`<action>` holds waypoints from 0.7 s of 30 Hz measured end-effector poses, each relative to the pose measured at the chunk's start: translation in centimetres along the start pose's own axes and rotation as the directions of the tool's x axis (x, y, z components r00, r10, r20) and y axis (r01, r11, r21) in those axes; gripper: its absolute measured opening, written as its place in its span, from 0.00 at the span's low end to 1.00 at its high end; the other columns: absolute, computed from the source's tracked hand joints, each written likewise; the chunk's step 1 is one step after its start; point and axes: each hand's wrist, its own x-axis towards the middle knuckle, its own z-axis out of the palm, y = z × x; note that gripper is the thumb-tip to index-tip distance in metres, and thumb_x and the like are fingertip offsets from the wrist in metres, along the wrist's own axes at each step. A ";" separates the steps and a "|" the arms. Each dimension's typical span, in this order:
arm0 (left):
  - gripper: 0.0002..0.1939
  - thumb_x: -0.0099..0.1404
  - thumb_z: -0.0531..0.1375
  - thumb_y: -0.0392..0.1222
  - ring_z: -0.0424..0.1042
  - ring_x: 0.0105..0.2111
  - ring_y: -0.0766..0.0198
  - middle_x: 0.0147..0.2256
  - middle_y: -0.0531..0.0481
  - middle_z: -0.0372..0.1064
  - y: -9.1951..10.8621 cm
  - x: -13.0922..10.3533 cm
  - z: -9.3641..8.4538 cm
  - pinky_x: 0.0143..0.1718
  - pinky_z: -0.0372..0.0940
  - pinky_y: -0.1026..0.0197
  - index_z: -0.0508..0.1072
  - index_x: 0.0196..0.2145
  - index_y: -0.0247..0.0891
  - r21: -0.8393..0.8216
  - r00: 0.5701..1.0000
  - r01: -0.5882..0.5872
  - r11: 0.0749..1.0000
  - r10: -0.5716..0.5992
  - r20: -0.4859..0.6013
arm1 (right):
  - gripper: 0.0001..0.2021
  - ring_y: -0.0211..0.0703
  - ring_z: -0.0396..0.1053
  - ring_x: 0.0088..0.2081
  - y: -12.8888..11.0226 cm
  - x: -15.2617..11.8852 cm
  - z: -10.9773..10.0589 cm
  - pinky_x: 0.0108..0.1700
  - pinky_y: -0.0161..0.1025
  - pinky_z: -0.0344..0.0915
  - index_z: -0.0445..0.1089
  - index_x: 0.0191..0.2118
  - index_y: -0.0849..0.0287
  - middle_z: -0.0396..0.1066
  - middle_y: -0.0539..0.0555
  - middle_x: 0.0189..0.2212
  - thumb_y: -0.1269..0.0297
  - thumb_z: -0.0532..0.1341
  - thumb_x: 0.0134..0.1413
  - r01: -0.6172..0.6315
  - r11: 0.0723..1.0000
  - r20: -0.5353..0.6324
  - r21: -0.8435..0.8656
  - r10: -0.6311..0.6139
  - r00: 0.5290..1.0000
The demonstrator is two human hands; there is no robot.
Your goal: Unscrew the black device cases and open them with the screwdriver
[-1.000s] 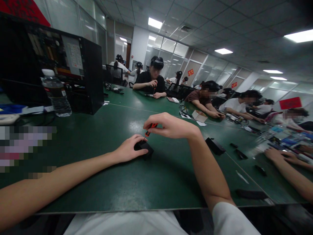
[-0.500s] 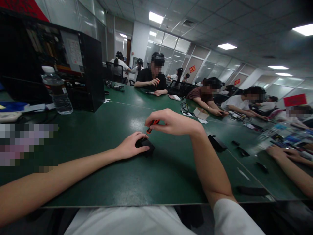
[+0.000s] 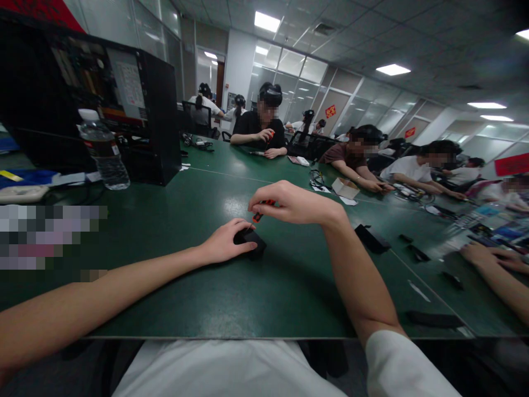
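My left hand (image 3: 226,241) grips a small black box-like part (image 3: 257,240) on the green table (image 3: 206,309), thumb on the near side and fingers at the far side. Above it, my right hand (image 3: 289,203) is closed around the orange and black handle of a screwdriver (image 3: 258,216). The screwdriver slants down, its thin shaft reaching the top of the black part near my left fingertips. Whether the tip sits in a screw cannot be made out.
An open computer case (image 3: 155,116) and a water bottle (image 3: 103,151) stand at the left. Black pieces (image 3: 372,239) and a long black strip (image 3: 433,320) lie to the right. Beyond are a small carton (image 3: 346,188), cables (image 3: 317,179) and several people; a co-worker's hands (image 3: 475,253) rest at the far right.
The view has shifted slightly, so the scene sits a little further right. Both hands keep their places on the black part and the screwdriver; the right fingers have turned a little around the handle.
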 end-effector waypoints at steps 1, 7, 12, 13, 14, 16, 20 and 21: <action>0.25 0.64 0.64 0.58 0.71 0.53 0.49 0.54 0.44 0.69 0.0 0.0 0.0 0.56 0.67 0.48 0.74 0.54 0.42 0.002 1.000 0.002 1.000 -0.002 -0.002 | 0.09 0.39 0.72 0.40 -0.1 0.0 0.1 0.42 0.35 0.66 0.73 0.44 0.61 0.75 0.56 0.41 0.72 0.57 0.64 0.011 1.000 -0.003 -0.001 -0.011 1.000; 0.25 0.65 0.63 0.59 0.71 0.52 0.49 0.53 0.44 0.69 -0.1 -0.1 0.0 0.55 0.67 0.48 0.73 0.53 0.42 0.032 1.000 0.010 0.999 -0.010 0.002 | 0.12 0.42 0.71 0.47 -0.7 0.2 0.3 0.47 0.37 0.65 0.72 0.49 0.60 0.71 0.58 0.50 0.72 0.62 0.59 -0.007 1.000 -0.001 -0.028 0.007 1.000; 0.23 0.60 0.67 0.60 0.63 0.61 0.42 0.60 0.40 0.65 0.0 -0.6 -1.0 0.59 0.60 0.42 0.75 0.42 0.39 0.320 0.982 -0.154 0.935 0.180 -0.054 | 0.12 0.40 0.68 0.33 -0.2 -0.5 1.4 0.34 0.36 0.54 0.76 0.41 0.60 0.74 0.56 0.34 0.58 0.58 0.67 -0.219 0.922 -0.050 -0.318 0.215 0.975; 0.22 0.60 0.67 0.60 0.65 0.60 0.43 0.59 0.41 0.67 0.0 -0.6 -1.2 0.59 0.59 0.43 0.75 0.41 0.39 0.348 0.976 -0.193 0.917 0.217 -0.030 | 0.13 0.40 0.68 0.32 0.2 -1.2 2.0 0.33 0.37 0.52 0.76 0.40 0.60 0.74 0.56 0.33 0.58 0.57 0.68 -0.238 0.898 -0.048 -0.369 0.237 0.970; 0.22 0.60 0.67 0.60 0.68 0.57 0.45 0.56 0.42 0.70 0.0 -0.7 -1.3 0.57 0.60 0.45 0.76 0.41 0.39 0.353 0.971 -0.223 0.909 0.237 0.002 | 0.15 0.39 0.67 0.31 0.6 -2.0 2.7 0.32 0.37 0.51 0.76 0.38 0.60 0.74 0.56 0.33 0.58 0.56 0.69 -0.244 0.881 -0.044 -0.405 0.248 0.968; 0.22 0.63 0.66 0.60 0.74 0.49 0.50 0.48 0.45 0.76 0.1 -0.7 -1.4 0.51 0.63 0.50 0.76 0.44 0.39 0.329 0.972 -0.234 0.915 0.227 0.061 | 0.17 0.38 0.66 0.29 1.5 -4.2 4.4 0.32 0.38 0.50 0.75 0.34 0.60 0.73 0.55 0.29 0.58 0.54 0.70 -0.242 0.870 -0.056 -0.429 0.242 0.969; 0.22 0.64 0.64 0.60 0.76 0.39 0.55 0.40 0.47 0.78 0.4 -0.6 -1.1 0.42 0.65 0.56 0.77 0.44 0.38 0.269 0.986 -0.163 0.949 0.145 0.088 | 0.24 0.35 0.57 0.21 3.5 -9.4 7.0 0.28 0.38 0.47 0.64 0.21 0.58 0.63 0.50 0.18 0.58 0.51 0.70 -0.303 0.874 -0.261 -0.381 0.213 0.942; 0.22 0.64 0.64 0.60 0.76 0.39 0.55 0.40 0.47 0.78 0.5 -0.6 -1.1 0.41 0.65 0.57 0.78 0.44 0.38 0.261 0.988 -0.151 0.953 0.134 0.081 | 0.25 0.35 0.54 0.20 3.9 -10.4 7.2 0.27 0.38 0.47 0.61 0.19 0.58 0.61 0.50 0.16 0.58 0.50 0.69 -0.326 0.871 -0.305 -0.368 0.218 0.927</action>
